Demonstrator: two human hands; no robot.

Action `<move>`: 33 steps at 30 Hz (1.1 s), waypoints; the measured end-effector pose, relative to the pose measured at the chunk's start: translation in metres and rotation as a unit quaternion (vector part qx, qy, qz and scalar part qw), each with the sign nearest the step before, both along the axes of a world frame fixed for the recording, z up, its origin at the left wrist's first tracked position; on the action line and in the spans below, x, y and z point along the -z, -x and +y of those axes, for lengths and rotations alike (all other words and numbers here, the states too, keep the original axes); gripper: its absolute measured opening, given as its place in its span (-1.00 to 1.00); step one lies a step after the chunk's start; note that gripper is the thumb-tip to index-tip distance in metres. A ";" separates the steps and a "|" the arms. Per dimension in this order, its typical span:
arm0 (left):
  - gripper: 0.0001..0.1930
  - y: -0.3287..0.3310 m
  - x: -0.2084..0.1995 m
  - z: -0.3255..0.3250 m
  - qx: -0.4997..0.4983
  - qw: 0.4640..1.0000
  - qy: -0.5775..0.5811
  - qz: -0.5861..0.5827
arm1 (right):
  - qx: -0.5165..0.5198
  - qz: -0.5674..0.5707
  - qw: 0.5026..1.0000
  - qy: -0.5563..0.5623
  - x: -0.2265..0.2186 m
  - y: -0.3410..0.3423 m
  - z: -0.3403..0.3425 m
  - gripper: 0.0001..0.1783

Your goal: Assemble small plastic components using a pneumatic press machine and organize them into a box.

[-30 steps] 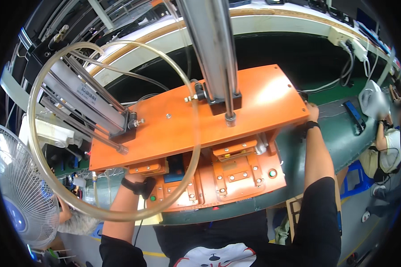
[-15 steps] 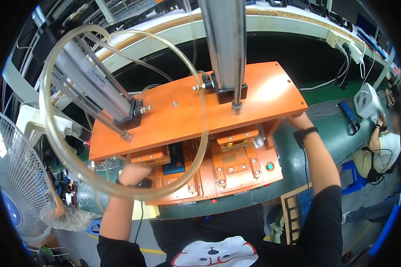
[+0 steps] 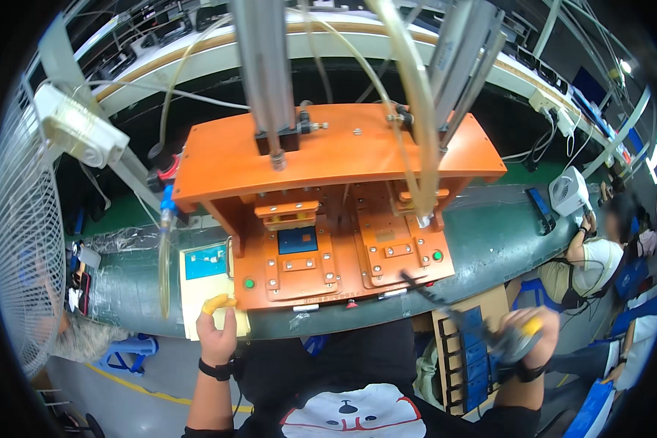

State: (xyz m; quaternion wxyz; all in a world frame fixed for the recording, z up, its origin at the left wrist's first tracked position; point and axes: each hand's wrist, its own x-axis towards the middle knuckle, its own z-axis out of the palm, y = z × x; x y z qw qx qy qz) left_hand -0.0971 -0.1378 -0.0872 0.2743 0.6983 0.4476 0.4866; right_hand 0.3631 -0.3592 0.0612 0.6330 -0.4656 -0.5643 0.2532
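An orange two-station press (image 3: pixel 343 164) stands on the green bench in front of me. A dark blue flat panel (image 3: pixel 297 240) lies in its left fixture; the right fixture (image 3: pixel 390 252) shows its orange surface. My left hand (image 3: pixel 217 328) is beside the press's front left corner, over pale yellow sheets (image 3: pixel 193 299). Its thumb and a yellow-capped finger stand apart, with nothing visible between them. At the lower right, my right hand (image 3: pixel 536 332), also yellow-capped, is closed around a blurred dark grey object (image 3: pixel 507 343) with a long thin end reaching toward the press. Its kind is unclear.
Below the right hand is a cardboard box (image 3: pixel 445 358) with blue panels (image 3: pixel 476 358) in slots. A teal card (image 3: pixel 206 261) lies on the sheets. Hoses hang over the press. A fan (image 3: pixel 25 241) stands left; another person (image 3: pixel 591 248) sits right beside a small white fan (image 3: pixel 568 191).
Both hands have left the press's sides. My left came down to its front corner; my right moved down over the box and now holds the dark object. The view has shifted.
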 end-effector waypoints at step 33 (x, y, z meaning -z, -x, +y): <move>-0.80 0.063 0.039 -0.026 -0.072 0.995 0.055 0.045 | -0.063 -0.585 0.806 0.067 0.032 0.201 0.213 -0.35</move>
